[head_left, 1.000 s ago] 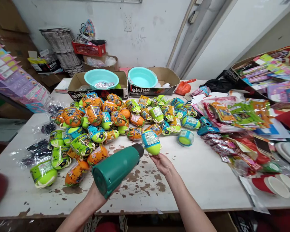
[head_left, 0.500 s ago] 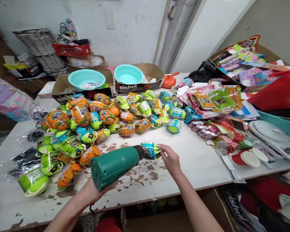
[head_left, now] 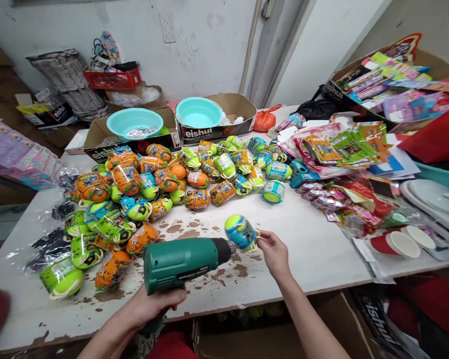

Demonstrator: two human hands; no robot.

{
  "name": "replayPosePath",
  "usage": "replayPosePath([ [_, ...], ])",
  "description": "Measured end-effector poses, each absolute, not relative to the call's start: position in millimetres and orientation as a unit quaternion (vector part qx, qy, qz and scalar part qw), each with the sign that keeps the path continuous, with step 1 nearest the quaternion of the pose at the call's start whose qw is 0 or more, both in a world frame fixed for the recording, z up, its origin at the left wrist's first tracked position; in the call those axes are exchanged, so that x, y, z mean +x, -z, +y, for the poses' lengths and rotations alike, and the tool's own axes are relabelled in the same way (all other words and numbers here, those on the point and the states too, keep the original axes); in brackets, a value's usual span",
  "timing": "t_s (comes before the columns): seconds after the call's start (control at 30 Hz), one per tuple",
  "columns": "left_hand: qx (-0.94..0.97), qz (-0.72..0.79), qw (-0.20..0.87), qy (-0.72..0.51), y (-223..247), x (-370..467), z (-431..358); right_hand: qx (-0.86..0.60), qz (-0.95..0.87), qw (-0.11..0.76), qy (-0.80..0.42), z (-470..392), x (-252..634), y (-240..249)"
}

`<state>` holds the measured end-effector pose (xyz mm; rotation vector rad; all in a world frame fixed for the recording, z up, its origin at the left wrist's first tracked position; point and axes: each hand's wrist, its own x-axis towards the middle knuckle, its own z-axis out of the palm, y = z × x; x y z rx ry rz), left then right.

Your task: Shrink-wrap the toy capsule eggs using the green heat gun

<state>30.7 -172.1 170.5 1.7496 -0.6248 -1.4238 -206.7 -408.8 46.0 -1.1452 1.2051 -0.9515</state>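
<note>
My left hand (head_left: 154, 305) is wrapped round the grip of a green heat gun (head_left: 183, 264). The gun's black nozzle points right, its metal tip close beside a lime-green toy egg (head_left: 241, 232) in a blue printed wrap. My right hand (head_left: 274, 253) pinches this egg at its right end, by the cord or loose wrap there; which of these I cannot tell. The egg is tilted, its bare green end up and to the left. Left of and beyond my hands lies a heap of similar wrapped eggs (head_left: 125, 178) in orange, green and blue.
Two turquoise basins (head_left: 134, 113) rest in cardboard boxes (head_left: 230, 130) at the back of the worn white table (head_left: 314, 249). To the right lie candy packets (head_left: 327, 149), red paper cups (head_left: 383, 243) and a white scale (head_left: 434, 199). Clear plastic wraps (head_left: 47, 247) lie at the left.
My right hand has tipped the blue-wrapped egg, its green end now turned up and left. The heat gun has swung to a more level, side-on pose and moved slightly down and right.
</note>
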Motion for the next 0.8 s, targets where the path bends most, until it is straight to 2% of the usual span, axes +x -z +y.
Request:
replayPosePath([
  [0.13,0.725,-0.255,0.418,0.485,-165.8,38.9,-179.4,-0.539,0.485,0.622,0.295,-389.7,-209.8,-68.5],
  [0.23,0.761,-0.245,0.422,0.428,-157.9,55.0,-195.2,-0.595,0.452,0.641,0.173,-367.5,-246.8,-80.1],
  [0.33,0.775,-0.258,0.415,0.400,-150.3,64.5,-228.2,-0.623,0.445,0.642,0.043,-338.4,-298.8,-68.2],
  [0.43,0.762,-0.266,0.425,0.409,-139.6,65.4,-278.2,-0.641,0.477,0.601,-0.022,-314.5,-334.6,-41.9],
  [0.6,0.725,-0.282,0.459,0.430,-122.7,64.8,-349.3,-0.660,0.533,0.524,0.081,-329.6,-295.4,-25.2],
  [0.8,0.718,-0.260,0.485,0.427,-126.8,72.3,-362.2,-0.599,0.560,0.480,0.311,-411.1,-119.9,-26.2],
])
